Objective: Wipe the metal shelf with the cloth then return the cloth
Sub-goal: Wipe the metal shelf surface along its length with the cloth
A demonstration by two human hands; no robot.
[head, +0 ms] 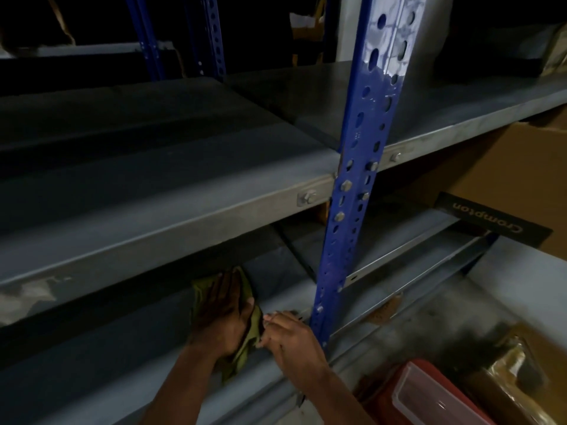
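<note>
An olive-green cloth lies on the lower grey metal shelf, just left of a blue upright post. My left hand presses flat on the cloth, fingers spread and pointing into the shelf. My right hand rests at the shelf's front lip next to the post, its fingertips touching the cloth's right edge. Most of the cloth is hidden under my left hand.
The blue perforated post stands right of my hands. A grey upper shelf overhangs the lower one. A cardboard box with a black "Crompton" flap sits at the right. A red container with a clear lid is at the bottom right.
</note>
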